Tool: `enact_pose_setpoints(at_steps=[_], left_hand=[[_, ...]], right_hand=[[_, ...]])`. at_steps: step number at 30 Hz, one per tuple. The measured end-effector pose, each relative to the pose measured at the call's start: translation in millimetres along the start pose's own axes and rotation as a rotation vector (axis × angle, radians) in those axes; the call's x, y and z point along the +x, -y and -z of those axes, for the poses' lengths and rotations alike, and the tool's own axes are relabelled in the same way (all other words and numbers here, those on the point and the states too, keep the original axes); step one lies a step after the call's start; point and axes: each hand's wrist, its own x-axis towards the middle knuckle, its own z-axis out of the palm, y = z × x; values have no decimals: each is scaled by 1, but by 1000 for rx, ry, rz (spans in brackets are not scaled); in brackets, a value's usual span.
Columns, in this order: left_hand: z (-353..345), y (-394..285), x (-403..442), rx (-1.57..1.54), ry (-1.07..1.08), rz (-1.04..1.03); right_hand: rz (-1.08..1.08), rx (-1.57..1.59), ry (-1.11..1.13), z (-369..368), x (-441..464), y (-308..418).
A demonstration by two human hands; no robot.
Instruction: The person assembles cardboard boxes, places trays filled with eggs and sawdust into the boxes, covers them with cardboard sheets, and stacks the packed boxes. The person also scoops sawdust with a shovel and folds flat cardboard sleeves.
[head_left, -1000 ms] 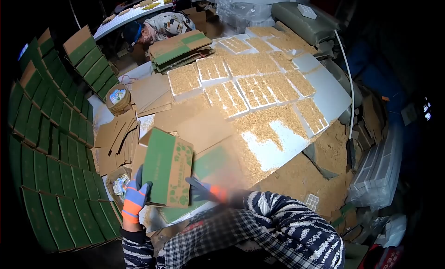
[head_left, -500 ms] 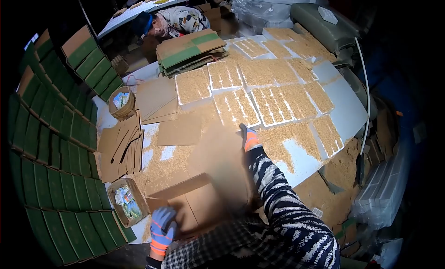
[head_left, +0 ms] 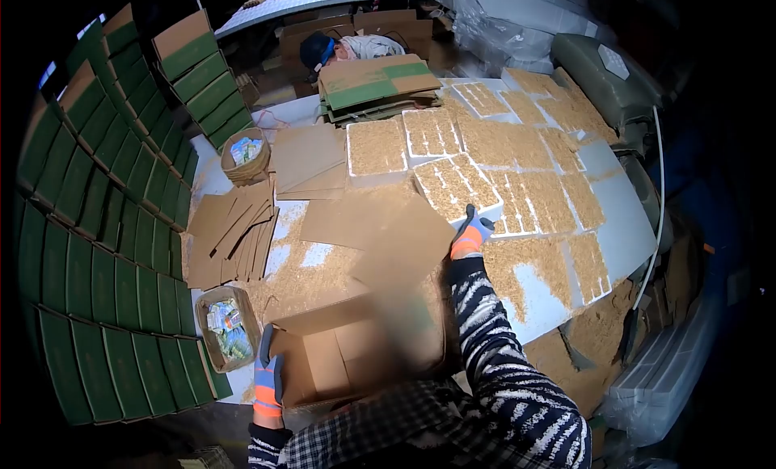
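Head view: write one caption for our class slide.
Gloved left hand on an open carton, right hand grasping a filled white tray.

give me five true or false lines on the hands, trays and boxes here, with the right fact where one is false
1. The right hand is at the near corner of a white tray. True.
2. A container of small packets stands left of the open cardboard box. True.
3. The left hand reaches into the packets. False: the left hand is at the left side of the open cardboard box.
4. Neither hand is gloved. False: both wear gloves with orange at the wrist.
5. Green-and-brown boxes stand stacked at the left of the picture. True.
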Motion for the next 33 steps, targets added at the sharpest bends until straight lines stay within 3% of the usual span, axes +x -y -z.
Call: enact_pose_setpoints(at_steps=[3, 5, 8, 13, 15, 17, 18, 20, 21, 24, 25, 27, 28, 31, 33], left_hand=[[-2, 7, 0, -49, 9, -26], [-2, 15, 1, -55, 8, -31], [-5, 27, 1, -100, -5, -60], [-15, 25, 2, -91, -59, -138], [-17, 35, 7, -35, -74, -157], [-22, 55, 14, -105, -96, -145], [-24, 59, 16, -135, -104, -144], [-25, 57, 19, -178, -114, -137], [-25, 54, 20, -192, -117, -129], [-42, 66, 23, -631, -140, -75], [-48, 64, 23, -782, -150, -65], [-47, 61, 11, -292, -191, -115], [-48, 58, 7, -118, -209, -139], [-41, 80, 10, -46, -205, -134], [-27, 64, 1, -102, -155, -57]], right_hand=[[15, 6, 3, 8, -3, 66], [-36, 313, 169, 8, 3, 114], [-31, 316, 405, 12, 18, 195], [-77, 17, 879, 43, 3, 308], [-263, -8, 1114, 47, -10, 320], [-191, -279, 1180, 65, -78, 341], [-71, -397, 1213, 73, -103, 341], [-105, -505, 1330, 82, -146, 332], [-20, -619, 1398, 85, -159, 326], [239, -807, 1528, 92, -210, 311], [174, -846, 1555, 89, -219, 297], [4, -1074, 1505, 86, -245, 276], [145, -1027, 1534, 92, -246, 241], [560, -877, 1604, 117, -234, 110], [628, -1164, 1646, 125, -251, 127]])
